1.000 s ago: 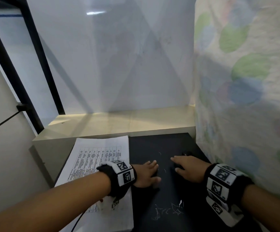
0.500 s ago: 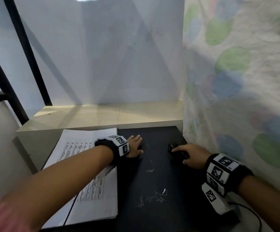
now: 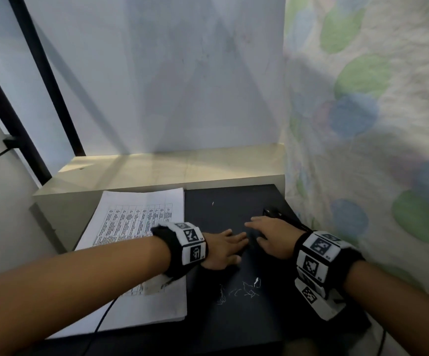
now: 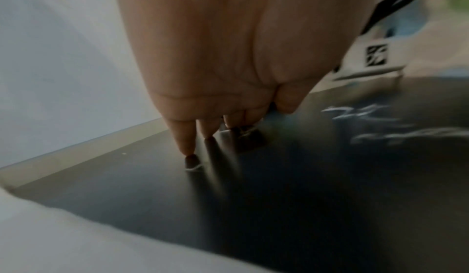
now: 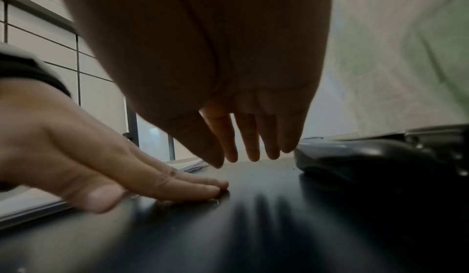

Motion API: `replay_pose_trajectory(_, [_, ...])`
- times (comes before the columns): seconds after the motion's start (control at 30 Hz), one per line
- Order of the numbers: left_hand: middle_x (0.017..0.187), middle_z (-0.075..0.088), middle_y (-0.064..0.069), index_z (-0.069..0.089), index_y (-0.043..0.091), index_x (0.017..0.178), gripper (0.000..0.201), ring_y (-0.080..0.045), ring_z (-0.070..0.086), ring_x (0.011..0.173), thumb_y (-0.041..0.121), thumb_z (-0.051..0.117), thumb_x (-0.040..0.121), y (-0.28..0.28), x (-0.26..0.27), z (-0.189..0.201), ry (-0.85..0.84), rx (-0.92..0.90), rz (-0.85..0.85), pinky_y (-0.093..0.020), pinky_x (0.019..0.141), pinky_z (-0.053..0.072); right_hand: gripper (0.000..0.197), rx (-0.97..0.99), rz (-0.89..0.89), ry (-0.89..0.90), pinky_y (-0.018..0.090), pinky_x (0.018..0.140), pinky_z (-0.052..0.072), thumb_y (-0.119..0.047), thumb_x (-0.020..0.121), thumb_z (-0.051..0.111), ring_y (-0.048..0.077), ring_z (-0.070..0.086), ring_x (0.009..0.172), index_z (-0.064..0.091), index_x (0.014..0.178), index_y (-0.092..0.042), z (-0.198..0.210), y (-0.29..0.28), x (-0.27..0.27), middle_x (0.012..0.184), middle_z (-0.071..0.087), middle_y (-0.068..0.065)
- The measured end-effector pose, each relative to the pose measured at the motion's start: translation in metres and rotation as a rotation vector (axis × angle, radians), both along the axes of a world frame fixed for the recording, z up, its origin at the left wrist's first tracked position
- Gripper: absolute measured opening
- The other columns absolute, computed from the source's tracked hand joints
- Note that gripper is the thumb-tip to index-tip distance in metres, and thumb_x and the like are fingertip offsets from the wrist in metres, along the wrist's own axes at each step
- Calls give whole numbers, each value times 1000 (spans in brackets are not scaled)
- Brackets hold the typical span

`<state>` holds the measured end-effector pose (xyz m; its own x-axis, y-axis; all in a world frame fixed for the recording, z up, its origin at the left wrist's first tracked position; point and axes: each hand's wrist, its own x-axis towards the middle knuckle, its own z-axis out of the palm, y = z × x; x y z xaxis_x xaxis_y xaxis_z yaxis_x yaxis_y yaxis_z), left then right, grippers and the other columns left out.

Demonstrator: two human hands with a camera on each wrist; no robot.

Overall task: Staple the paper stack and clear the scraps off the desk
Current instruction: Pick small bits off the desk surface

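- Left hand (image 3: pixel 222 249) is lying flat, palm down, fingers (image 5: pixel 182 187) straight and held together, tips pressing on the surface.
- Right hand (image 3: pixel 272 236) is hovering palm down just beside the left, fingers (image 5: pixel 250 137) extended and slightly spread, tips angling downward.
- Both forearms are reaching forward from the near edge, converging toward the middle.
- Each wrist is wearing a black band with marker blocks.

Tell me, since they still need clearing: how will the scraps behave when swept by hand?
The scraps look thin and wiry, so probably very light and apt to scatter. On the smooth black desk they should slide easily, though fine bits may slip under flat fingers.
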<state>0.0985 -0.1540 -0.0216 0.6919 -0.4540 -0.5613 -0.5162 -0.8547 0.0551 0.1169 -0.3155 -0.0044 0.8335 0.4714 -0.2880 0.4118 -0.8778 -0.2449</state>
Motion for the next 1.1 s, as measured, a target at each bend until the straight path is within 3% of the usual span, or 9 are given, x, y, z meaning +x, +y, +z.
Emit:
replay_pose_trajectory(0.1, [161,-8,-8,0,10,152,59,-26,-6,149,32,22,103,0,-22,8,63,-16,-34,-39,123,1,58,-23,24,56,25,118,15,-11,95,38,19,18,146,18,149,-13,-4,10,-4,159,14,7])
replay_pose_trajectory(0.17, [161,0,-8,9,10,152,56,-25,3,150,30,25,103,6,-24,19,71,-59,-4,-39,123,7,59,-75,47,106,28,119,13,-10,96,35,23,11,147,11,150,-10,-8,15,-10,160,5,8])
replay_pose_trajectory(0.27, [157,19,-16,26,4,147,49,-28,18,146,24,27,103,18,-7,38,-58,-58,95,-37,119,16,60,-119,90,148,31,120,10,-11,98,31,25,1,148,2,150,-6,-13,18,-23,159,-6,9])
replay_pose_trajectory(0.37, [159,11,-15,18,2,149,52,-28,12,148,23,27,103,33,24,41,-187,1,223,-37,120,14,59,-101,144,183,30,119,6,-20,100,30,22,-3,148,0,150,-8,-16,18,-33,159,-10,7])
replay_pose_trajectory(0.5, [161,5,-11,11,3,151,56,-28,9,149,24,29,102,46,63,25,-224,24,336,-38,121,15,58,-81,230,225,26,119,3,-25,101,29,17,-5,148,1,150,-11,-17,15,-43,160,-9,3])
replay_pose_trajectory(0.7, [161,3,-10,7,5,152,58,-32,11,148,24,30,102,37,89,2,-201,100,348,-41,119,15,53,82,191,211,13,113,3,-21,100,34,5,8,146,15,150,-18,-9,-1,-39,159,6,-5])
replay_pose_trajectory(0.87, [161,-3,-9,2,8,152,57,-33,7,148,26,25,103,33,79,-1,-144,102,278,-41,122,12,57,32,80,191,18,116,7,-24,99,37,10,10,147,12,150,-19,-10,-14,-23,160,5,-3])
replay_pose_trajectory(1.1, [160,-13,-10,-6,7,151,59,-28,-7,149,30,21,103,21,3,14,-12,44,82,-34,121,-1,57,-66,20,166,26,119,9,-24,100,32,19,9,148,8,150,-14,-7,5,-6,160,2,5])
